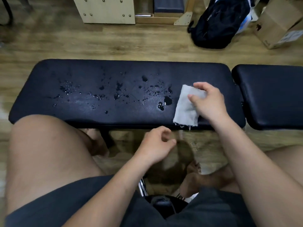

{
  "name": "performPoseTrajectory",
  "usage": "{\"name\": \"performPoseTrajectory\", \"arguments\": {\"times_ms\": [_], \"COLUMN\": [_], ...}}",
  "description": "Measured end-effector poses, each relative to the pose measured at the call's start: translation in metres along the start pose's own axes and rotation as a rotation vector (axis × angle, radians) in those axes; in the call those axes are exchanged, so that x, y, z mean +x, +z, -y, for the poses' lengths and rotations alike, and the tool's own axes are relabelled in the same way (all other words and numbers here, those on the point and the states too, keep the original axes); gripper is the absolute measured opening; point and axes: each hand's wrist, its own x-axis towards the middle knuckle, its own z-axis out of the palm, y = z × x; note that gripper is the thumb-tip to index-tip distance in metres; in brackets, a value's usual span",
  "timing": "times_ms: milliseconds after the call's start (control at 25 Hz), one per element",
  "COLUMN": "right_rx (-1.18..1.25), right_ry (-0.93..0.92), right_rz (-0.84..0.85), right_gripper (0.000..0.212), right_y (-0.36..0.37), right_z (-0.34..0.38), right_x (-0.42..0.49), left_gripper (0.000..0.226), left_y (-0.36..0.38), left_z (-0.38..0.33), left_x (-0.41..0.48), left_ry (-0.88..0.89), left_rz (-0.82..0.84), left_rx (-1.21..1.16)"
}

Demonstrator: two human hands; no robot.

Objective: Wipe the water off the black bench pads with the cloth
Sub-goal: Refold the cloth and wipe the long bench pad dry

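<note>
A long black bench pad [82, 115] lies across the middle of the view, with water drops and small puddles [167, 100] scattered over its centre. A second, shorter black pad [270, 95] sits to its right across a narrow gap. A grey cloth [184, 110] lies on the right part of the long pad, its frayed lower edge hanging over the near side. My right hand [208, 102] rests on the cloth's right half with curled fingers holding its top edge. My left hand [155, 145] hovers below the bench edge, fingers loosely curled, holding nothing.
My bare knees flank the view in front of the bench. Wooden floor surrounds it. A dark backpack [218, 22] and a cardboard box [278, 22] stand at the back right; light wooden furniture [105, 10] stands behind.
</note>
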Motion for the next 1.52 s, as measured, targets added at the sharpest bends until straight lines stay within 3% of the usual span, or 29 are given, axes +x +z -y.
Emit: {"name": "performPoseTrajectory", "arguments": {"times_ms": [80,160,280,480,720,880,1040,1120,1360,1520], "right_rx": [-0.348,-0.528,-0.725,-0.864,-0.910,-0.725,-0.634,-0.648,-0.906,-0.907], "right_ry": [-0.081,-0.138,-0.078,-0.178,-0.164,-0.213,-0.152,-0.143,-0.241,-0.134], "right_rz": [-0.021,0.106,0.254,0.325,0.359,0.319,0.365,0.360,0.329,0.360], "right_gripper": [0.038,0.044,0.054,0.045,0.036,0.048,0.053,0.057,0.050,0.046], "right_y": [0.014,0.038,0.056,0.055,0.056,0.045,0.030,0.037,0.075,0.095], "right_z": [-0.014,-0.025,-0.027,-0.014,0.027,-0.001,-0.017,-0.013,-0.002,0.035], "right_x": [-0.012,-0.046,-0.047,0.042,0.130,0.047,-0.070,-0.077,0.035,0.136], "left_gripper": [0.042,0.061,0.080,0.089,0.082,0.085,0.090,0.092,0.091,0.092], "left_y": [-0.008,-0.020,-0.026,-0.023,-0.032,-0.032,-0.030,-0.031,-0.031,-0.035], "left_z": [0.011,0.014,0.018,0.026,0.016,0.017,0.018,0.019,0.018,0.013], "left_x": [0.000,0.003,0.015,0.021,0.023,0.022,0.022,0.022,0.023,0.025], "left_ry": [0.177,0.195,0.071,0.040,0.029,0.012,0.001,0.009,0.019,0.009], "left_rz": [-0.235,-0.333,-0.261,-0.213,-0.179,-0.140,-0.109,-0.118,-0.094,-0.064], "left_rx": [0.528,0.806,1.011,1.106,1.126,1.051,1.037,1.061,1.099,1.098]}}
